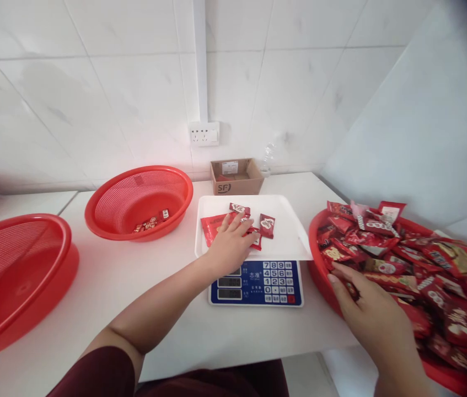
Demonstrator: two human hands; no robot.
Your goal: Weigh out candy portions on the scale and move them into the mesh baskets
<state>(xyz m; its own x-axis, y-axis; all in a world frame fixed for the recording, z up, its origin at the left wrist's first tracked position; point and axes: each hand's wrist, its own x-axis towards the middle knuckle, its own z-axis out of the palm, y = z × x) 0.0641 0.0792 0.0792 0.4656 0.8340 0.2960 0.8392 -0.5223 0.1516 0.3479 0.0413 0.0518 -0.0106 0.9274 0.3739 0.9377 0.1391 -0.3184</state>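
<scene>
My left hand [230, 245] lies on the white scale tray [289, 237], its fingers spread over several red snack packets [216, 226]. One small dark red packet [267, 225] sits just right of the fingers. Below the tray shows the blue keypad of the scale [264, 282]. My right hand [371, 311] reaches into the red basin [319, 275] at the right, which is heaped with red wrapped snacks [415, 259]. Its fingers curl down among the packets; what they hold is hidden.
A red mesh basket [139, 201] with a few small packets stands behind and left of the scale. A larger red basket [14, 275] sits at the far left. A small open cardboard box [236, 176] rests against the tiled wall below a wall socket [204, 133].
</scene>
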